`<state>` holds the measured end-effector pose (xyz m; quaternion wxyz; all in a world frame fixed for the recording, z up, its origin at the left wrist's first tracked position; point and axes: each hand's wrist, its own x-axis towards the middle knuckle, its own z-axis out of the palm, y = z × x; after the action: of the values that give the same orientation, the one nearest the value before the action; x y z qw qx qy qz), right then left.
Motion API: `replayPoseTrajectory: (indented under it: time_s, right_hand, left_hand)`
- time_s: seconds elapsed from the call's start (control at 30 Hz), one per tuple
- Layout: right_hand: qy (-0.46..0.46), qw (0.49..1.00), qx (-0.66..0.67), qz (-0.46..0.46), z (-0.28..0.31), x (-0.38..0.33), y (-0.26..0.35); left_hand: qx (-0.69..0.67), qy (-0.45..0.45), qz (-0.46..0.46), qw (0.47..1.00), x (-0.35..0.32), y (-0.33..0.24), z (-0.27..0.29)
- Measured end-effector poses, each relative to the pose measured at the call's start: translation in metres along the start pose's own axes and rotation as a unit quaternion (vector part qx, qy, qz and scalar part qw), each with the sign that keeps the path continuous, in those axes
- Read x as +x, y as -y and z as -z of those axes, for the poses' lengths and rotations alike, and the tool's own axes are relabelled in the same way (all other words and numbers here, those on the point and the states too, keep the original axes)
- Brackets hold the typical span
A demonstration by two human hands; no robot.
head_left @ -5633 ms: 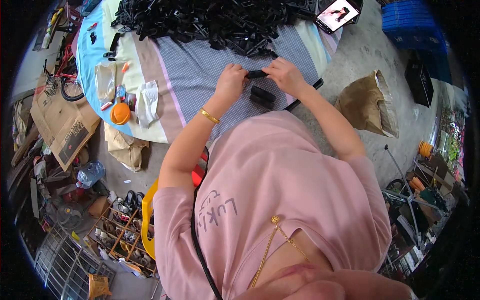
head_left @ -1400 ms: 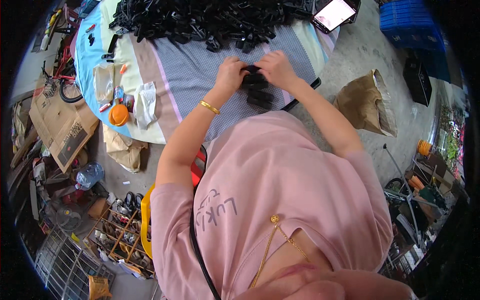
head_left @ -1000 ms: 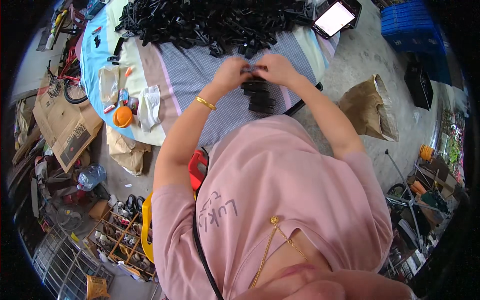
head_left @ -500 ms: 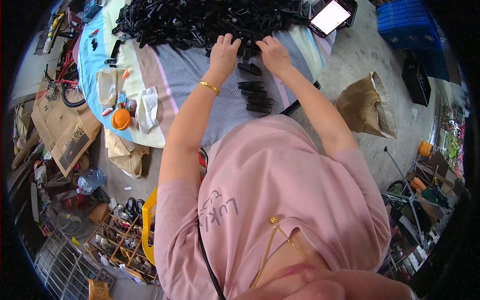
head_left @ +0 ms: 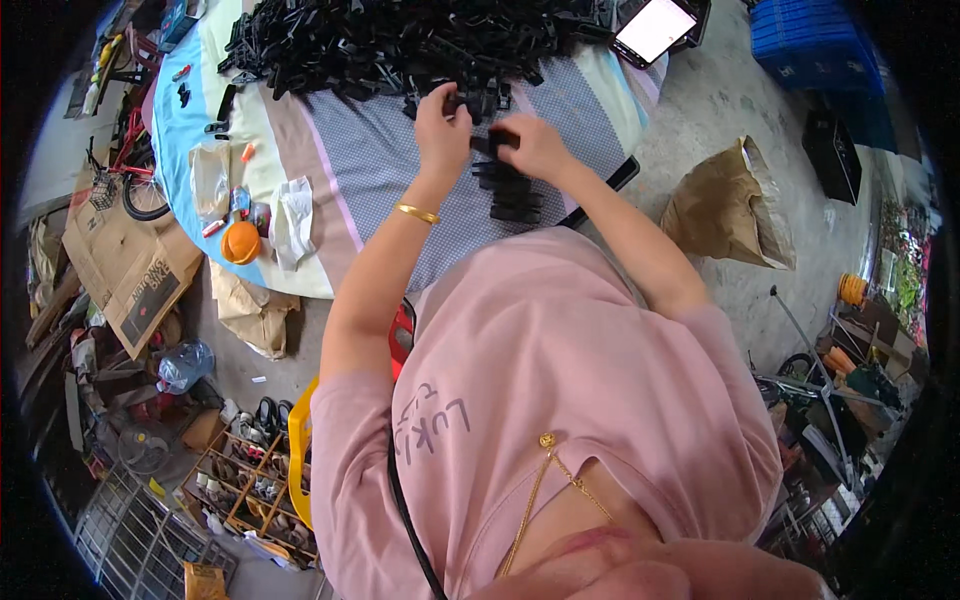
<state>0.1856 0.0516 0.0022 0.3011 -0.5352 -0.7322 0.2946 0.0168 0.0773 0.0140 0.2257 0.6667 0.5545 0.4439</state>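
Note:
A large heap of small black plastic pieces [head_left: 400, 45] covers the far side of the cloth-covered table. At the heap's near edge, my left hand [head_left: 442, 135] is closed, a black piece showing between thumb and finger. To its right and a little nearer, my right hand [head_left: 534, 150] pinches a black plastic piece [head_left: 502, 138] above the far end of a short column. That column of black pieces [head_left: 514, 205] lies crosswise on the grey patterned cloth in front of me. My fingers partly hide the held pieces, and their exact kind is unclear.
A lit phone [head_left: 654, 30] sits at the table's far right. Toward the left are an orange cap-shaped item [head_left: 241, 242], white tissue [head_left: 292, 222] and small items. On the floor, an open brown paper bag [head_left: 730, 205] stands right and flattened cardboard [head_left: 130, 260] lies left.
My right hand has come back from the heap toward the column, bringing a black piece. The left hand has shifted slightly nearer, its fingers curling at the heap's edge.

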Motion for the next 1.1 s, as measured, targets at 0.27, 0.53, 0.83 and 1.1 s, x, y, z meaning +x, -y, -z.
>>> replayPoseTrajectory:
  time_s: [0.27, 0.53, 0.83, 1.1]
  right_hand:
    - [0.059, 0.991, 0.115, -0.027, 0.010, -0.024, -0.001]
    - [-0.061, 0.982, 0.157, -0.082, -0.003, 0.004, -0.004]
    - [-0.016, 0.991, -0.131, -0.018, 0.021, -0.015, -0.010]
    - [0.131, 0.979, -0.153, 0.002, 0.031, -0.028, -0.010]
  left_hand:
    - [-0.066, 0.172, 0.184, 0.966, -0.015, 0.027, 0.008]
    - [0.156, 0.214, 0.002, 0.964, -0.014, 0.001, 0.011]
    - [0.114, 0.250, 0.160, 0.948, -0.024, -0.008, 0.003]
    - [0.122, 0.295, -0.039, 0.947, -0.015, -0.001, -0.006]
